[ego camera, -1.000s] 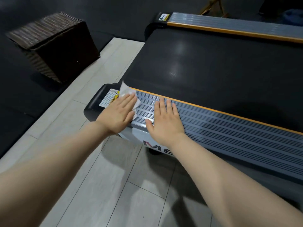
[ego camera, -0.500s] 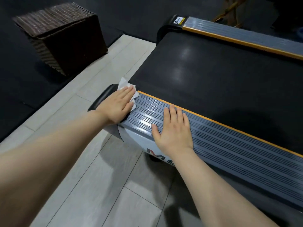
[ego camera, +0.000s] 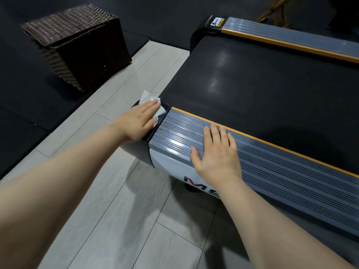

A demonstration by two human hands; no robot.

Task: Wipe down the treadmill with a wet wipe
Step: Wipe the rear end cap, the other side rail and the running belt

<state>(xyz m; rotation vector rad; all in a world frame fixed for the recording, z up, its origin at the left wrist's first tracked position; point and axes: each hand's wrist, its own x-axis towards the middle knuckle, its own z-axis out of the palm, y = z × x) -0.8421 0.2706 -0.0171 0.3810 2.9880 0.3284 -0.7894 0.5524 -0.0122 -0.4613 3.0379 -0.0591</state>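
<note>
Head view of a treadmill [ego camera: 272, 90] seen from its rear end, with the black belt running between two grey ribbed side rails edged in orange. The left hand [ego camera: 139, 119] lies flat, fingers straight and together, on a white wet wipe [ego camera: 153, 104] that it presses against the black rounded end cap [ego camera: 136, 148] at the rear corner of the near rail [ego camera: 281, 171]; the wipe's crumpled edge sticks out beyond the fingertips, and how much of it lies under the palm cannot be seen. The right hand [ego camera: 215, 154] rests palm down on the near rail, just forward of the end cap, fingers straight and slightly spread, holding nothing. A glossy patch shows on the rail between the two hands, possibly moisture. Below the rail, the white side panel bears partial red and black lettering [ego camera: 202, 186]. A dark wicker basket [ego camera: 77, 43] stands on black matting well apart from the end cap, beyond a strip of pale floor tiles [ego camera: 116, 210].
</note>
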